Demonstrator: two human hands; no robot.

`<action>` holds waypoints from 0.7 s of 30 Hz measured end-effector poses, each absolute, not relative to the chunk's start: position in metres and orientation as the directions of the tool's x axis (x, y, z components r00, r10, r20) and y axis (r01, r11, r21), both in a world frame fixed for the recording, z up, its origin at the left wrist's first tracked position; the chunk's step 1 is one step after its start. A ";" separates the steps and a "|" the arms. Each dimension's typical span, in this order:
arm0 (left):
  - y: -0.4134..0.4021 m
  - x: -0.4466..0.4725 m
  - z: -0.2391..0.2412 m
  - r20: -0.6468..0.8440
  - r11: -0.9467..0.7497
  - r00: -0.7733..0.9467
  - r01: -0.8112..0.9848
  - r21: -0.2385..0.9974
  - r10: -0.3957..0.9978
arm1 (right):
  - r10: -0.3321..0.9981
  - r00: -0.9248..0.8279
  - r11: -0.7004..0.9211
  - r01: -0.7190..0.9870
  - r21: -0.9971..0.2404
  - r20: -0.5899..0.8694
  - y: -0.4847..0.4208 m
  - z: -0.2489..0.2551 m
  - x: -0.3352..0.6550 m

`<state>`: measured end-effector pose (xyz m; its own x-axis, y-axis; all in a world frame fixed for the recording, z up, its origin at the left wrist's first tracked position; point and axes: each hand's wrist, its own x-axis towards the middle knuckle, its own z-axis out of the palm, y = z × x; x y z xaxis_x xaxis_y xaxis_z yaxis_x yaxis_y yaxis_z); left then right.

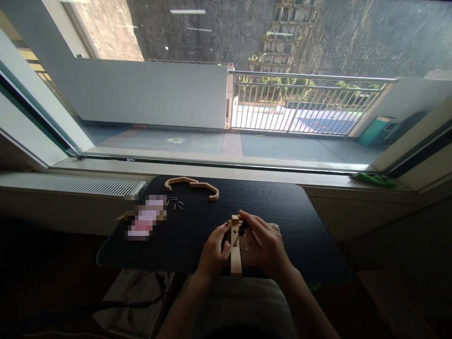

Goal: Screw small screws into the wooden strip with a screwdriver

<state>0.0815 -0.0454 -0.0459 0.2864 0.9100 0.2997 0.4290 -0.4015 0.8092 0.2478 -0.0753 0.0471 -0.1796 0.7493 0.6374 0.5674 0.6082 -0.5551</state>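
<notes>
At the table's near edge, a light wooden strip (236, 264) with dark holes points toward me, set against a brown, rough-textured block (249, 256). My left hand (213, 253) is closed around the left side of this work, its fingertips partly hidden. Over the block, my right hand (270, 244) grips a small screwdriver (243, 229) by its black handle. The screwdriver's thin shaft slants down to a hole in the strip. Part of the block is covered by my right hand.
Two curved wooden pieces (205, 184) lie at the back of the black table (300, 221). Several small screws (174, 203) are scattered left, beside a blurred-out pink item (146, 216). Beyond are a window sill (247, 172), a white radiator (70, 183) and a green cloth (374, 180).
</notes>
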 end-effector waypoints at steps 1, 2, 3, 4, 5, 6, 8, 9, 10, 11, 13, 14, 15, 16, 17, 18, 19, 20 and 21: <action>-0.045 0.081 -0.046 0.303 -0.403 0.286 0.424 0.811 0.909 | 0.750 -0.179 0.607 0.567 -0.557 0.636 -0.075 0.047 0.248; -0.045 0.081 -0.046 0.305 -0.404 0.286 0.419 0.813 0.909 | 0.750 -0.178 0.607 0.567 -0.557 0.637 -0.075 0.047 0.248; -0.045 0.081 -0.046 0.305 -0.404 0.284 0.416 0.815 0.909 | 0.750 -0.177 0.607 0.567 -0.557 0.637 -0.075 0.047 0.248; -0.046 0.081 -0.046 0.305 -0.403 0.284 0.414 0.816 0.909 | 0.750 -0.177 0.607 0.568 -0.556 0.638 -0.075 0.048 0.248; -0.046 0.081 -0.046 0.303 -0.400 0.281 0.414 0.818 0.910 | 0.750 -0.178 0.606 0.568 -0.556 0.637 -0.075 0.048 0.248; -0.046 0.081 -0.046 0.303 -0.400 0.281 0.413 0.818 0.911 | 0.752 -0.179 0.605 0.568 -0.558 0.634 -0.075 0.049 0.248; -0.046 0.081 -0.046 0.303 -0.398 0.279 0.412 0.819 0.911 | 0.759 -0.183 0.602 0.564 -0.565 0.625 -0.075 0.049 0.248; -0.046 0.081 -0.046 0.304 -0.398 0.277 0.411 0.820 0.912 | 0.763 -0.183 0.599 0.561 -0.571 0.620 -0.075 0.049 0.249; -0.046 0.081 -0.046 0.304 -0.397 0.275 0.410 0.821 0.912 | 0.765 -0.183 0.598 0.557 -0.576 0.618 -0.075 0.049 0.249; -0.046 0.081 -0.046 0.305 -0.397 0.273 0.410 0.822 0.913 | 0.766 -0.182 0.598 0.552 -0.581 0.616 -0.075 0.049 0.249; -0.046 0.081 -0.046 0.302 -0.394 0.271 0.412 0.822 0.914 | 0.766 -0.188 0.602 0.543 -0.585 0.615 -0.076 0.049 0.249; -0.046 0.081 -0.046 0.299 -0.392 0.274 0.415 0.821 0.914 | 0.766 -0.193 0.605 0.540 -0.585 0.614 -0.076 0.048 0.249; -0.046 0.082 -0.046 0.295 -0.391 0.276 0.419 0.820 0.915 | 0.766 -0.198 0.606 0.538 -0.586 0.611 -0.076 0.048 0.249; -0.046 0.082 -0.046 0.291 -0.389 0.279 0.423 0.818 0.915 | 0.768 -0.201 0.606 0.537 -0.587 0.609 -0.076 0.048 0.249; -0.046 0.082 -0.046 0.287 -0.388 0.282 0.428 0.816 0.915 | 0.770 -0.200 0.603 0.538 -0.588 0.606 -0.076 0.047 0.249; -0.046 0.082 -0.046 0.285 -0.388 0.284 0.432 0.815 0.915 | 0.772 -0.197 0.599 0.542 -0.590 0.604 -0.077 0.047 0.249; -0.046 0.082 -0.046 0.283 -0.387 0.286 0.435 0.813 0.916 | 0.774 -0.193 0.596 0.545 -0.590 0.603 -0.076 0.047 0.249; -0.046 0.082 -0.046 0.282 -0.387 0.286 0.437 0.812 0.916 | 0.775 -0.191 0.593 0.549 -0.589 0.603 -0.076 0.046 0.249; -0.046 0.081 -0.046 0.283 -0.386 0.284 0.438 0.812 0.916 | 0.774 -0.190 0.593 0.553 -0.586 0.603 -0.076 0.046 0.249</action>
<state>0.0815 -0.0455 -0.0463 0.2841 0.9162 0.2826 0.4377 -0.3861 0.8120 0.2488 -0.0761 0.0465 -0.1904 0.7743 0.6035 0.5527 0.5926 -0.5859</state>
